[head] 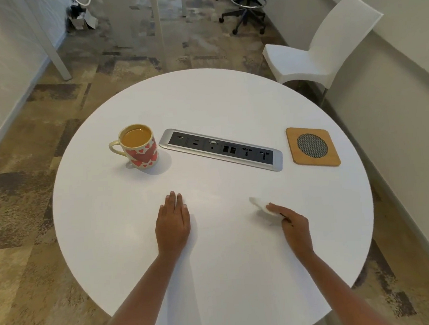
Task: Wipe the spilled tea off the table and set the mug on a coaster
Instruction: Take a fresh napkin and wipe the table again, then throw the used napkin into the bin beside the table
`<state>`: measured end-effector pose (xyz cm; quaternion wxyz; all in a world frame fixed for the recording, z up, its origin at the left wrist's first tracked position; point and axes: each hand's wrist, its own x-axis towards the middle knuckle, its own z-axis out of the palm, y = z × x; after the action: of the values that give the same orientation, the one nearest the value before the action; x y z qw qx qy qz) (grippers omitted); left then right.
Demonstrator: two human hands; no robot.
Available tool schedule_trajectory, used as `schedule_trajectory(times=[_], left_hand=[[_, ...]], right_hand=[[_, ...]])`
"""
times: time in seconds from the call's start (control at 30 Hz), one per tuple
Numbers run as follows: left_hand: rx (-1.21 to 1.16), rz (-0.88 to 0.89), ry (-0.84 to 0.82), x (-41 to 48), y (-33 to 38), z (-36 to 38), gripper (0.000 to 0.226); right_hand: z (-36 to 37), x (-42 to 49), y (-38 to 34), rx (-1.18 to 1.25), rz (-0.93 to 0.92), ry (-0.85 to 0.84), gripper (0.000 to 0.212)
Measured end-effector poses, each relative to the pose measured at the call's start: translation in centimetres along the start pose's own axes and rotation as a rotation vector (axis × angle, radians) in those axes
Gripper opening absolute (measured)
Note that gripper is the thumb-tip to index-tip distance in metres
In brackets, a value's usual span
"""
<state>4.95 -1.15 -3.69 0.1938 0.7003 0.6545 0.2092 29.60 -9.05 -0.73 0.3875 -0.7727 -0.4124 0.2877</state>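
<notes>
Right grip (294, 226) pinching tissue (260, 205) on worktop (204, 100) near front edge, left grip (172, 225) flat, fingers straight, mug (139, 148) well apart toward left edge

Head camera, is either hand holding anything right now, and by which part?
The right hand pinches a crumpled white tissue by its near end, the rest poking out past the fingers. The left hand lies flat on the table, holding nothing.

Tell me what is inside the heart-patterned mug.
The mug holds light brown, milky-looking tea, filled close to the rim. The opaque liquid hides the mug's bottom, so anything sunk in it cannot be seen.
</notes>
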Motion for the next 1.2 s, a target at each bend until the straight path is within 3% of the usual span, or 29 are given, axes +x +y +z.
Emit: schedule_trajectory(times=[0.17,0.4,0.6,0.8,1.0,1.2], left_hand=[[-0.066,0.006,-0.003,-1.8,4.3,2.5,0.037],[-0.126,0.274,-0.133,-5.4,15.0,7.8,0.035],[-0.130,0.506,-0.315,-8.1,22.8,12.4,0.044],[-0.091,0.598,-0.406,-9.5,28.6,16.2,0.046],[-0.033,0.646,-0.423,-9.4,32.4,19.4,0.047],[-0.047,0.596,-0.383,-8.2,34.4,21.5,0.046]], right_hand=[[-3.9,-0.4,2.1,0.195,0.093,0.160,0.046],[-8.8,-0.5,4.9,0.395,0.261,0.322,0.028],[-14.7,-0.6,8.4,0.351,0.314,0.395,0.019],[-21.8,-0.2,13.2,0.278,0.503,0.540,0.022],[-26.3,2.0,18.3,0.175,0.768,0.427,0.031],[-27.2,5.7,21.2,0.143,0.829,0.375,0.037]])
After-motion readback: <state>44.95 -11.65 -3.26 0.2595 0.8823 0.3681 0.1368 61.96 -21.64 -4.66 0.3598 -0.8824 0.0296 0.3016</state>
